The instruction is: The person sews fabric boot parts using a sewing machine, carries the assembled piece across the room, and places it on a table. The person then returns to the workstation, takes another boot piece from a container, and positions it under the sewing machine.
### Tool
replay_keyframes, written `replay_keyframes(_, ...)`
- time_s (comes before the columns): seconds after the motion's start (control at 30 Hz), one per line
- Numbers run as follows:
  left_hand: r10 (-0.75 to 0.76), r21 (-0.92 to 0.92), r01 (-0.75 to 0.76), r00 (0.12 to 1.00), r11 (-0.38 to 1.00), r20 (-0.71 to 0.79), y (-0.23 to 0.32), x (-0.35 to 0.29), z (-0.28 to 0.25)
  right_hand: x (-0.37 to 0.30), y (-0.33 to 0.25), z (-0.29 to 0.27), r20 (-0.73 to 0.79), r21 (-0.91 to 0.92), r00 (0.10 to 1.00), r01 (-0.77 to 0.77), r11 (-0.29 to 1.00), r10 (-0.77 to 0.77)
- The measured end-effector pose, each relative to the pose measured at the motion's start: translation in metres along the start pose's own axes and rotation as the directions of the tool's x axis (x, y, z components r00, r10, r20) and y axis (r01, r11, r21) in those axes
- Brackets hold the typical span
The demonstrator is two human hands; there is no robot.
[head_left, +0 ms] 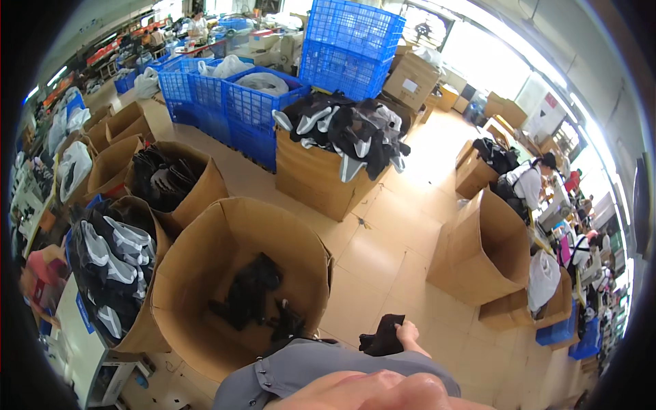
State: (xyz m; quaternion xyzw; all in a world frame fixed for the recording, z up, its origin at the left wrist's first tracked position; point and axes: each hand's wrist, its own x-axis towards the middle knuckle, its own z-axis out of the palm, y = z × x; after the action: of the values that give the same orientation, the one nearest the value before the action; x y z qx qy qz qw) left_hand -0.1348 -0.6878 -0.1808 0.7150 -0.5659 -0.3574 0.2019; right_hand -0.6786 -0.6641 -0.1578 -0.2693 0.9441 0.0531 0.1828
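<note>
The fingers (402,327) of my right hand (409,335) are closed on one black piece of cloth (381,336). It hangs in front of my grey shirt (307,365), over the tan floor (383,260). My left hand is out of sight, so I cannot tell what its fingers do.

One big brown box (195,273) stands close by on my left, in the way on that side. I see two dark heaps (253,283) in it. Past it are two more boxes, one with black pieces (167,181) and one with black and grey pieces (113,256).

Ahead, one box (311,174) with a high black and grey pile (359,130) blocks the way to two stacked blue crates (348,48). On my right stands one tall brown box (454,253), with one white bag (543,280) near it.
</note>
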Motion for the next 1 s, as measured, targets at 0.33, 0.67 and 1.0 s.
replay_keyframes(0.33, 0.105, 0.128, -0.131, 0.976, 0.983, 0.193, -0.026, 0.064, 0.057, 0.105, 0.013, -0.028, -0.010, 0.135, 0.987, -0.160, 0.978, 0.163)
replay_keyframes(0.67, 0.451, -0.067, -0.498, 0.710, 0.865, 0.541, 0.237, 0.275, 0.298, 0.308, -0.002, -0.066, 0.219, 0.168, 0.958, 0.150, 0.974, -0.185)
replay_keyframes(1.0, 0.390, -0.012, -0.653, 0.438, 0.757, 0.810, 0.433, 0.340, 0.523, 0.402, 0.002, -0.161, -0.014, 0.454, 0.960, 0.256, 0.853, -0.280)
